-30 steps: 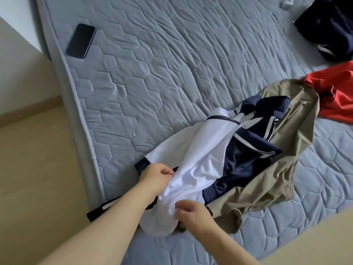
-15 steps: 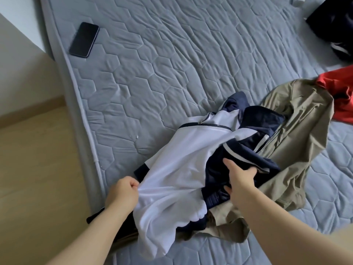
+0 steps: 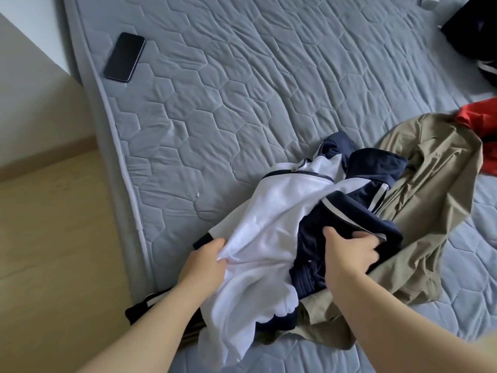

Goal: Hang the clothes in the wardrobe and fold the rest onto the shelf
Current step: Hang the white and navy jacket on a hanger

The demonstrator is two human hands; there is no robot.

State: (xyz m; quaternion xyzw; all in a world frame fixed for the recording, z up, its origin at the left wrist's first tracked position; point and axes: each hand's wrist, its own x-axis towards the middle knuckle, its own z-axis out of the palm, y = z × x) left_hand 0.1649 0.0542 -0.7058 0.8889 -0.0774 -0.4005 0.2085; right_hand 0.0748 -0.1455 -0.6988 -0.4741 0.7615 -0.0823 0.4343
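White-and-navy zip jacket (image 3: 282, 211) was sitting bunched up near the close edge of the bed (image 3: 242, 76), half on top of a khaki garment (image 3: 435, 184) that spread out to its right. Its long axis ran away from you and a bit rightward: hem end spilling toward the mattress edge between your forearms, collar and zip pull at the far end.

You already had both hands on it. Your left hand (image 3: 204, 262) was on the white body panel on the left side, fingers (image 3: 215, 244) curled and pinching a fold of the white cloth. Your right hand (image 3: 347, 254) was on the navy striped part to the right, fingers (image 3: 363, 235) clenched around a wad of it. Neither hand was nearer really; they sat about level, one on each side of the jacket.

My guess is the next move was lifting it clear and pulling the two sides apart to find the shoulders. Watch the khaki piece doesn't ride up with it, since they overlapped right under your right wrist.

Still waiting elsewhere on the bed: a red garment (image 3: 478, 117) and a dark garment (image 3: 473, 36) far right, plus a phone (image 3: 124, 57) well off to the left.
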